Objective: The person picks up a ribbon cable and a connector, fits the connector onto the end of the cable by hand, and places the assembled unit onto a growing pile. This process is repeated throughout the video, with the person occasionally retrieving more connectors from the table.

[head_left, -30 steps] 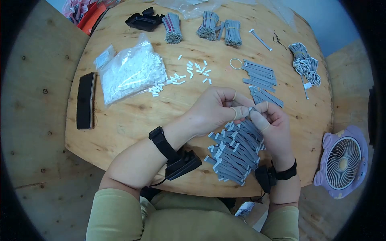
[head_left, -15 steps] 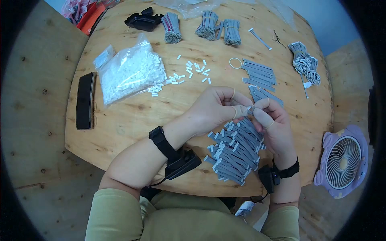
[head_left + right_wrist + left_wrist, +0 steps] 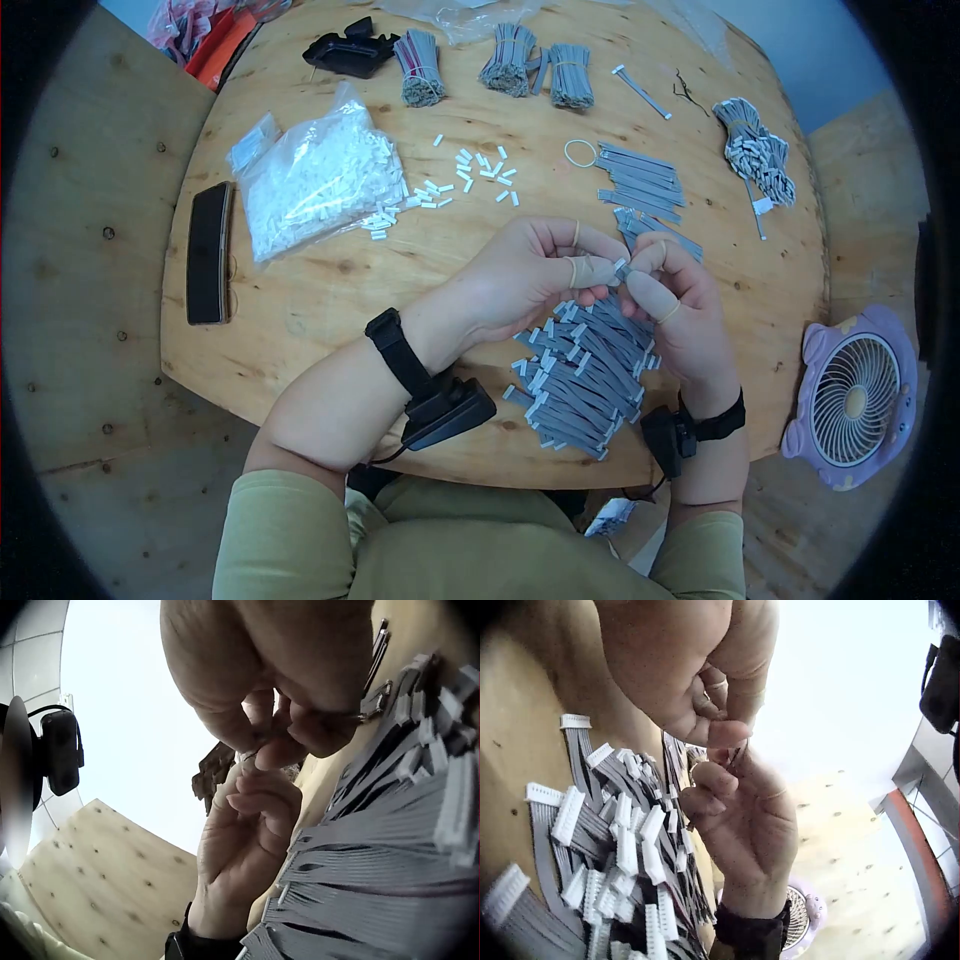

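Note:
In the head view the left hand (image 3: 535,272) and right hand (image 3: 685,305) meet fingertip to fingertip above a heap of grey ribbon cables (image 3: 580,375) with white connectors. A small white connector (image 3: 620,268) with a bit of grey cable shows between them, pinched by thumb and forefinger on each side. Pale finger covers are on several fingertips. In the left wrist view the connector is mostly hidden behind the fingers, and the heap (image 3: 622,847) lies beside the hands. The right wrist view shows grey cables (image 3: 360,862) close by.
Beyond the hands are loose cables (image 3: 640,180), scattered white connectors (image 3: 465,182), a clear bag of connectors (image 3: 320,180), tied bundles (image 3: 571,78) and a black tray (image 3: 350,52). A phone (image 3: 208,255) lies left; a purple fan (image 3: 853,400) stands right.
The right hand has shifted slightly and its thumb sits lower than a second ago; the small connector now shows more plainly between the fingertips. The head view has shifted a little.

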`<state>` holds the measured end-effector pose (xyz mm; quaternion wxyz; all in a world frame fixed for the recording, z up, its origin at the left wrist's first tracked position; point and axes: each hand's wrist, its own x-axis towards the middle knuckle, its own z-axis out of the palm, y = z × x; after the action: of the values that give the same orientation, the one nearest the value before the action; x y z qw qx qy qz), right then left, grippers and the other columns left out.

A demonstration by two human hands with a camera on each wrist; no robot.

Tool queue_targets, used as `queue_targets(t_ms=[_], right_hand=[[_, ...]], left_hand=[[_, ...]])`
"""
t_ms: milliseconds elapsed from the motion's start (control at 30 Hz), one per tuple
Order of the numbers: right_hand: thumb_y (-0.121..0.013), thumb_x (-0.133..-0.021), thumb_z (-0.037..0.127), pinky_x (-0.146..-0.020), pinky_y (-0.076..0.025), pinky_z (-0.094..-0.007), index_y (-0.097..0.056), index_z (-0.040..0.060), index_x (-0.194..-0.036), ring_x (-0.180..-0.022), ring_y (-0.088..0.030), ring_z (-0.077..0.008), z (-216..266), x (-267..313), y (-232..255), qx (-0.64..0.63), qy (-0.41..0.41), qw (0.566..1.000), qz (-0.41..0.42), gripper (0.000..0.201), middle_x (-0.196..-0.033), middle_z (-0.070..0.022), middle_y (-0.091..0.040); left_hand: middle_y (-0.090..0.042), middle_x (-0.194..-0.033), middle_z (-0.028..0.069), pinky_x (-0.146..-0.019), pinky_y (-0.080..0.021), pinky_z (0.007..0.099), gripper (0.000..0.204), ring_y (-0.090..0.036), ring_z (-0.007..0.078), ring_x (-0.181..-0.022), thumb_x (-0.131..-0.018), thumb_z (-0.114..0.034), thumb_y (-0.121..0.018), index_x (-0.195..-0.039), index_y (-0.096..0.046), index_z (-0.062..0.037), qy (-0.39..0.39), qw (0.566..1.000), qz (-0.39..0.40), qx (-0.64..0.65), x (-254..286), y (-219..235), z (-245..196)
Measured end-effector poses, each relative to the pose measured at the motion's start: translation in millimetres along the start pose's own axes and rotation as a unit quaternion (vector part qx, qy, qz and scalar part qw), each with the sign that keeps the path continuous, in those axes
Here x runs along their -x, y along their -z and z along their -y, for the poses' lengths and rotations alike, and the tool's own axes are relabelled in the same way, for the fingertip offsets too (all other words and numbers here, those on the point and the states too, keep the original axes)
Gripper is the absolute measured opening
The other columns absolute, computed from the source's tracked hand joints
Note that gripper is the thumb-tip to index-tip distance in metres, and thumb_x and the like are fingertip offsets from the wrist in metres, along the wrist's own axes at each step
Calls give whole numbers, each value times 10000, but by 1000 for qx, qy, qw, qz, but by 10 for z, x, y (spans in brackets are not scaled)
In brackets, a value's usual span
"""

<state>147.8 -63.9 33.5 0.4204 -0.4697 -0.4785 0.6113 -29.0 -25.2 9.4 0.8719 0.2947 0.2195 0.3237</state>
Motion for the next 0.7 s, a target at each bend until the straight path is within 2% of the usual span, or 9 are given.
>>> queue_targets(t_ms=[533,700], right_hand=[[-541,-779,43,-633,-407,-201,-496,21,-745,-669,-500,-68,28,13,-25,0,1,1000,-20,60,-930,-22,-380],[-550,-787,71,-611,-401,-190,-494,29,-829,-646,-498,-62,38,19,-38,-15,-26,999,-38,81,-800,-8,-466]], left_hand=[[-592,-803,60,-625,-485,180,171,-571,90,-678,-782,-54,-578,-941,-566,5,2,999,13,30,-2,-11,14],[-591,-801,56,-625,-485,182,172,-570,92,-679,-781,-52,-578,-943,-566,4,-5,999,18,33,-3,-5,27]])
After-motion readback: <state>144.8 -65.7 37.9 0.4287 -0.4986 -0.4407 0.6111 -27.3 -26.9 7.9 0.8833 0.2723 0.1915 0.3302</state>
